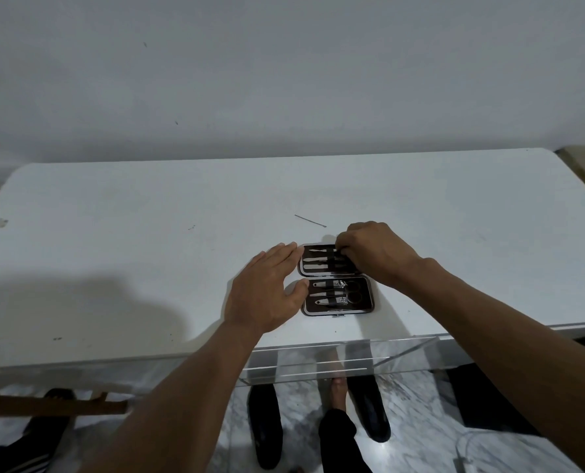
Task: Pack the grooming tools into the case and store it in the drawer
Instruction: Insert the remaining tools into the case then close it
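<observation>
Nearest the camera was marble floor (301, 421), seen through a clear drawer (318, 370) that stuck out below the desk's front edge. A pair of black shoes (265, 425) stood on the floor under it. A wooden stick (45, 407) lay low at left. Both bare forearms reached up from the bottom edge onto the white desk (113, 250).

The case (337, 314) lay open and flat on the desk, near the front edge and right of centre, with one half behind the other. The near half (368, 295) held clippers (322, 284) and scissors (350, 291) under a strap.

The left hand (267, 288) lay flat just left of the case, gripping nothing. Its fingers were straight and close together and its thumb was spread. The fingertips touched the left edge of the far half (305, 259), and the thumb tip sat at the near half's left edge.

The far half held slim metal tools (318, 259) side by side. The right hand (376, 254) covered its right end, fingers curled down, pinching at the handle of the top tool (318, 249) by the strap. The exact grip was hidden.

Beyond the case, apart from it, a thin pin (310, 220) lay loose on the desk. A plain wall (284, 80) stood behind.
</observation>
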{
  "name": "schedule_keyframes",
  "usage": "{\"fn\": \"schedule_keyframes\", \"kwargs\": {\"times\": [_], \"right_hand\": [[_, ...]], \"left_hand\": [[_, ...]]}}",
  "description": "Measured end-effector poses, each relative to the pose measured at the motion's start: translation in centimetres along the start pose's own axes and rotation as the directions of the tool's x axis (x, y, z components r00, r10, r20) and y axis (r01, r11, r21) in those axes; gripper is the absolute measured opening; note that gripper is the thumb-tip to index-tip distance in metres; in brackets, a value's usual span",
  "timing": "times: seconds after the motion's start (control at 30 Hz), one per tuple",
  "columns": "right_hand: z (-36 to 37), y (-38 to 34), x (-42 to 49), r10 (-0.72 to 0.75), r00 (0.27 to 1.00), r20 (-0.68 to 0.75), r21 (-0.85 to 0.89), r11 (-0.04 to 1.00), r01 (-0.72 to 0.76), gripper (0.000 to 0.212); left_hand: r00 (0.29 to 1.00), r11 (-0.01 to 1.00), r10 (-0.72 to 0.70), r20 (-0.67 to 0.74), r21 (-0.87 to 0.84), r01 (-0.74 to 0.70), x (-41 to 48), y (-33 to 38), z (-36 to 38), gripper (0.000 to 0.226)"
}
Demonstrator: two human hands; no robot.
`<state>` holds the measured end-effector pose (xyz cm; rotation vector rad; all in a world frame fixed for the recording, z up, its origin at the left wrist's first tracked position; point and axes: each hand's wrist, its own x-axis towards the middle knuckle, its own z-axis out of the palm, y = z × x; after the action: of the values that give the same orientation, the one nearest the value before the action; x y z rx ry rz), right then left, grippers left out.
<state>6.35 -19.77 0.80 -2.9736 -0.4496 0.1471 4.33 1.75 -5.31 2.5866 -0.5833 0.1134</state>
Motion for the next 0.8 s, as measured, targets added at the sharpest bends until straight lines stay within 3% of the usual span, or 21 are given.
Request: {"fn": "schedule_keyframes", "kwargs": {"times": [0.27,0.53,0.8], "right_hand": [[0.7,0.0,0.7,0.111,0.994,-0.001,0.134,0.985,-0.109,0.021],[-0.1,0.1,0.9,0.093,0.994,-0.057,0.218,0.973,-0.079,0.014],[-1.2,0.8,5.0,0.203,0.971,-0.131,0.277,0.947,-0.16,0.013]], "left_hand": [[1.0,1.0,0.002,-0.001,-0.017,-0.002,0.0,0.0,-0.1,0.06],[1.0,1.0,0.001,-0.009,-0.014,-0.001,0.1,0.1,-0.2,0.059],[1.0,1.0,0.0,-0.012,-0.021,0.0,0.1,0.0,0.0,0.061]]}}
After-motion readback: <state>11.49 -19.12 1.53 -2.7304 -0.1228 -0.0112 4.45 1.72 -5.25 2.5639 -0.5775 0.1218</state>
